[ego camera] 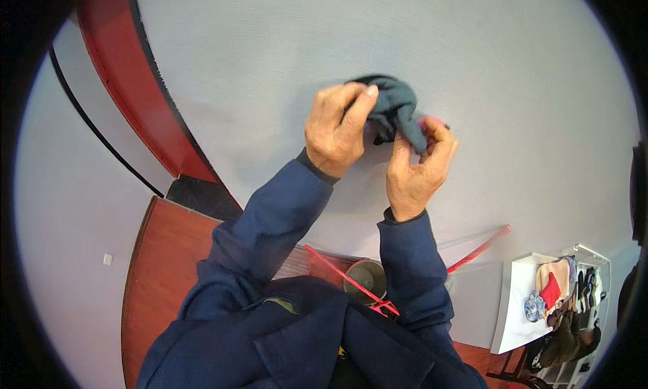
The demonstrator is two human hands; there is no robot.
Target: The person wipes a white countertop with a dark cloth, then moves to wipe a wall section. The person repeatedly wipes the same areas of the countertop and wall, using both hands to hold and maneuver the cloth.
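Note:
A dark grey-green cloth (392,98), bunched up, is held in front of a pale grey wall (253,60). My left hand (341,128) pinches its left edge between thumb and fingers. On the cloth's lower right end, my right hand (422,161) has its thumb and fingers closed. Something small and bright pink (430,121) shows at the right fingertips; what it is, I cannot tell. Part of the cloth is dark and hidden behind the left fingers.
Below stand a bucket (365,281) and red-handled tools (349,277), with another red pole (478,249) leaning on the wall. A red door frame (136,85) is at left. At lower right, a person (569,338) is beside a white table (524,328) with clothes.

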